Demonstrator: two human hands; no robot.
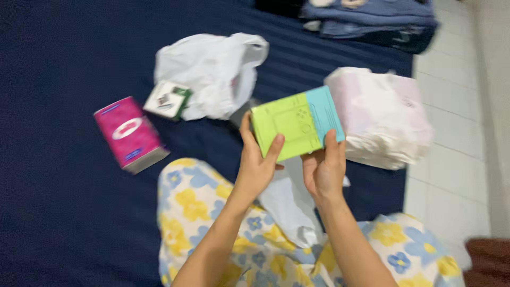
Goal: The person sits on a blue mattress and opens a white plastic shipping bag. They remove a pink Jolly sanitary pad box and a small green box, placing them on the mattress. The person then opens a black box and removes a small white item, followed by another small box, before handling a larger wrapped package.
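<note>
Bedsheet (64, 212), dark blue, covers most of the view. On it at far left lies a pink tissue box (129, 134), tilted. Next to it, a bit higher, a small white & green carton (169, 100) rests against a crumpled white plastic bag (215, 72).

In the centre both hands hold up a green & light-blue box (297, 123) above the sheet, approx. in front of the bag. Left hand (256, 167) is closed on the box's lower left corner, thumb behind the left edge, one finger over the front. Right hand (324, 170) is closed on the lower right edge, fingers on the blue part.

Below the hands is a 2nd white bag (289, 207) on floral yellow-blue trousers (196, 212). To the right, a pale pink-white soft pack (383, 114) lies at the sheet's edge, near the white tiled floor (457, 159). Folded dark clothes (372, 21) are at top right.
</note>
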